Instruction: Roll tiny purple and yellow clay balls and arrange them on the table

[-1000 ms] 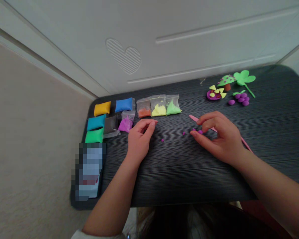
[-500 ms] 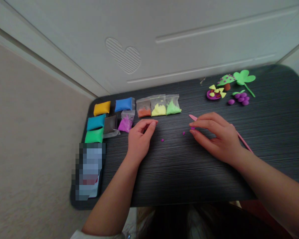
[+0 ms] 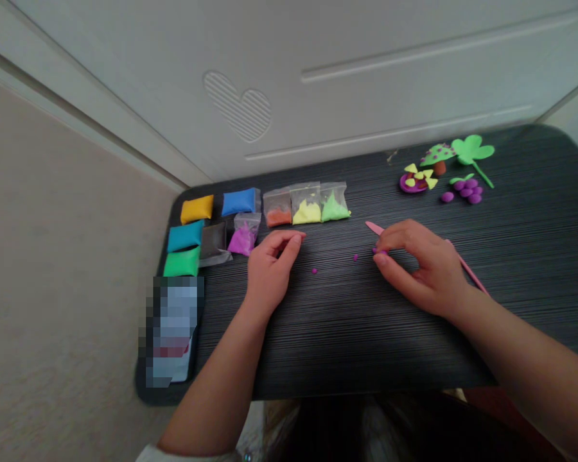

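My right hand (image 3: pixel 417 266) pinches a bit of purple clay (image 3: pixel 381 251) between thumb and fingertips, close above the dark table (image 3: pixel 347 333). Under and behind this hand runs a thin pink clay tool (image 3: pixel 373 227), its middle hidden. Two small purple clay crumbs, one (image 3: pixel 355 257) near the right fingertips and another (image 3: pixel 314 271) nearer the left, lie on the tabletop. My left hand (image 3: pixel 272 266) rests there closed, thumb against the curled fingers, with no object showing in it. Beside it is a bag of purple clay (image 3: pixel 243 237).
Open bags of orange (image 3: pixel 279 215), yellow (image 3: pixel 308 212) and light green clay (image 3: pixel 334 208) line the back. Several clay packets and a phone (image 3: pixel 176 333) are at left. Clay figures stand at back right: a mushroom (image 3: pixel 438 155), a clover (image 3: pixel 472 151), grapes (image 3: pixel 467 188) and a purple dish (image 3: pixel 409 187).
My right fingertips moved left with the purple clay, closing on it, then drew slightly back to the right. My left hand has stayed still.
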Action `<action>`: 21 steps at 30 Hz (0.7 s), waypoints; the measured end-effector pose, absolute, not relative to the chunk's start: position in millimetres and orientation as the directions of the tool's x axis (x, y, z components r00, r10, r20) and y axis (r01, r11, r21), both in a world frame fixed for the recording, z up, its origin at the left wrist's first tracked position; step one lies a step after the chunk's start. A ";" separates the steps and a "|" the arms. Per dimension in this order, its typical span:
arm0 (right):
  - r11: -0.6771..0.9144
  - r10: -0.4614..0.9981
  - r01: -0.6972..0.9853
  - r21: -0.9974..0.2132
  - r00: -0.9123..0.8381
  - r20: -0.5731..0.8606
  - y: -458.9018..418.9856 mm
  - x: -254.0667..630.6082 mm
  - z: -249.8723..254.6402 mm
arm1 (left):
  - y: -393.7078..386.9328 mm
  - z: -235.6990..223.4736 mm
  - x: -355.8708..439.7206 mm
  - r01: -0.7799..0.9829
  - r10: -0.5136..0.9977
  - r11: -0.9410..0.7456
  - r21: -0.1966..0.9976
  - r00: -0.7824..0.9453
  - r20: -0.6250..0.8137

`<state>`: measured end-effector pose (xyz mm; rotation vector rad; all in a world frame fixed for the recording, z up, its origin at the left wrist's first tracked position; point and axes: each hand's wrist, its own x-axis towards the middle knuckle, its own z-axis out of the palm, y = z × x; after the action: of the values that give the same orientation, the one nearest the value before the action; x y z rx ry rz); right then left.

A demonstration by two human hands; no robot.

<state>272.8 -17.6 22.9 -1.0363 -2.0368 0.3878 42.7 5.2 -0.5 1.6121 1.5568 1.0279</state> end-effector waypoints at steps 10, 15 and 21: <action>0.614 0.782 0.566 -0.550 -0.344 0.519 -18.0 271.2 21.6 | 4.5 1.8 43.8 0.473 0.996 -0.064 0.879 -0.024 0.085; 0.587 0.799 0.595 -0.549 -0.320 0.509 -17.1 270.7 21.7 | 4.2 0.5 43.5 0.458 0.996 -0.067 0.887 -0.025 0.088; 0.600 0.797 0.583 -0.548 -0.370 0.478 -17.8 272.2 23.8 | 4.2 1.9 44.0 0.480 0.996 -0.059 0.875 -0.030 0.083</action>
<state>272.2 -17.8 23.8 -1.0865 -2.0918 0.3720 44.0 4.2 1.9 1.6049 1.5737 1.0226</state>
